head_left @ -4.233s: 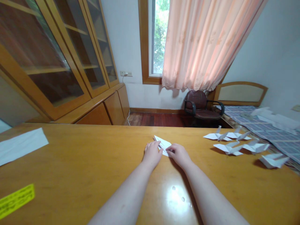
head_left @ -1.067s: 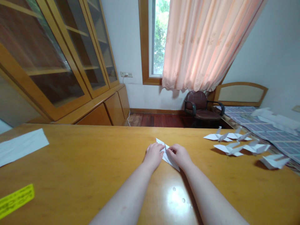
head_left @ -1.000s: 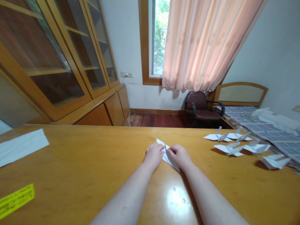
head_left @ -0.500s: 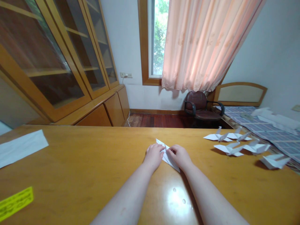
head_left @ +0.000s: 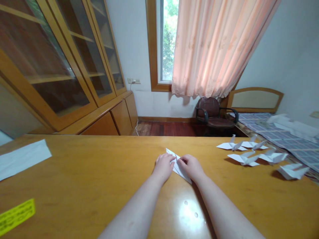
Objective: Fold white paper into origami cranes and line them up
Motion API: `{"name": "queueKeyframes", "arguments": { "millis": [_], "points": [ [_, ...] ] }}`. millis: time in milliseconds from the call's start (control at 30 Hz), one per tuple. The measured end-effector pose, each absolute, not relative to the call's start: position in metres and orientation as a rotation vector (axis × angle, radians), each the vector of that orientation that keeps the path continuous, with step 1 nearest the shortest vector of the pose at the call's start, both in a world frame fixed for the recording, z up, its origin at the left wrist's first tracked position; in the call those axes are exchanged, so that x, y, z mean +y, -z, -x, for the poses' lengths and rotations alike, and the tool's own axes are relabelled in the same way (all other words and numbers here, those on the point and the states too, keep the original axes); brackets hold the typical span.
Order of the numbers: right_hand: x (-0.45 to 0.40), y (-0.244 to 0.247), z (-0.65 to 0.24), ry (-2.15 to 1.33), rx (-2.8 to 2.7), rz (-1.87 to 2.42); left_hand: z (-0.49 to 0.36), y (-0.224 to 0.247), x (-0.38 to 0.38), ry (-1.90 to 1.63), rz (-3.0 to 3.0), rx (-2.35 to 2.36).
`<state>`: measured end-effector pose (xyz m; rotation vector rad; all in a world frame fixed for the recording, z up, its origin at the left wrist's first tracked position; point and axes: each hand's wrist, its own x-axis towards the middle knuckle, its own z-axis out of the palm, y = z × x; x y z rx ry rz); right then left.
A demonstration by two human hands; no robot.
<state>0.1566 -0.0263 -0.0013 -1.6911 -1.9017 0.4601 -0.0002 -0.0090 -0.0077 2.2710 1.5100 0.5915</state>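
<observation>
Over to the head view: a folded white paper (head_left: 177, 168) lies slantwise on the bench (head_left: 99, 172), under both hands, one point reaching away, the other down by the right wrist. Left hand (head_left: 163, 167) in there, fingertips curled over it, thumb just apart; whether that grip pinches or only presses, I can't tell. Right hand (head_left: 192, 166) opposite, thumb and forefinger drawn together, apparently nipping the paper's right side. Delicate stuff! Good technique, I'd say: left weighty enough to stop any skid, right matching the layers before bearing down, creasing firmly to the tips. Off right, paper birds (head_left: 245, 160) sit well apart.
</observation>
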Motion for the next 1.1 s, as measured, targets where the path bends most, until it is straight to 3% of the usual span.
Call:
{"name": "queueKeyframes", "arguments": {
  "millis": [700, 1100],
  "points": [
    [-0.023, 0.006, -0.158, -0.530, -1.973, 1.631, 0.000, 0.007, -0.010, -0.514, -2.301, 1.506],
    [-0.020, 0.013, -0.161, -0.318, -2.025, 1.782, 0.000, 0.014, -0.012, -0.417, -2.378, 1.541]
  ]
}}
